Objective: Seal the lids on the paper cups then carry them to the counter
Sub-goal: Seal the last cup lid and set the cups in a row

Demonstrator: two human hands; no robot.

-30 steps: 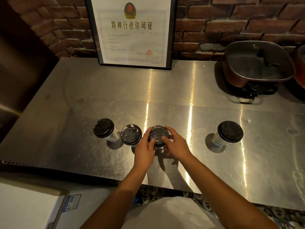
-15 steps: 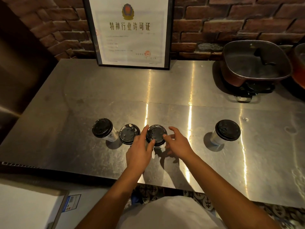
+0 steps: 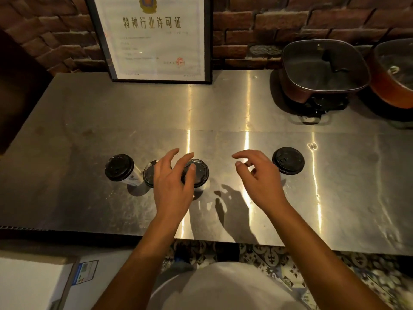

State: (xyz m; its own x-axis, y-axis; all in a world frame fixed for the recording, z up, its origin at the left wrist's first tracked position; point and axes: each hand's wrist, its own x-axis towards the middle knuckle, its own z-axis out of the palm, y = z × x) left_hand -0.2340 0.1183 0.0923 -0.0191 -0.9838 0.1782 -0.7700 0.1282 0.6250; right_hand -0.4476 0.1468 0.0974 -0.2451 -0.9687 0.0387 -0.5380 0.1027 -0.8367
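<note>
Several paper cups with black lids stand in a row on the steel table [image 3: 89,121]. The leftmost cup [image 3: 119,167] stands apart. My left hand [image 3: 173,183] hovers with spread fingers over the second cup [image 3: 148,174] and the third cup [image 3: 200,172], hiding part of both lids; it grips nothing. My right hand [image 3: 260,177] is lifted, fingers loosely curled and apart, just left of the fourth cup [image 3: 288,161], which stands alone on the right.
A framed certificate [image 3: 154,39] leans on the brick wall at the back. A lidded square electric pot [image 3: 324,70] and a round red pot [image 3: 393,74] stand at the back right. A white box [image 3: 33,285] lies below the table's front edge, at the left.
Both hands have let go of the third cup's lid. My right hand has swung right toward the fourth cup, and my left hand has lifted and spread over the middle cups.
</note>
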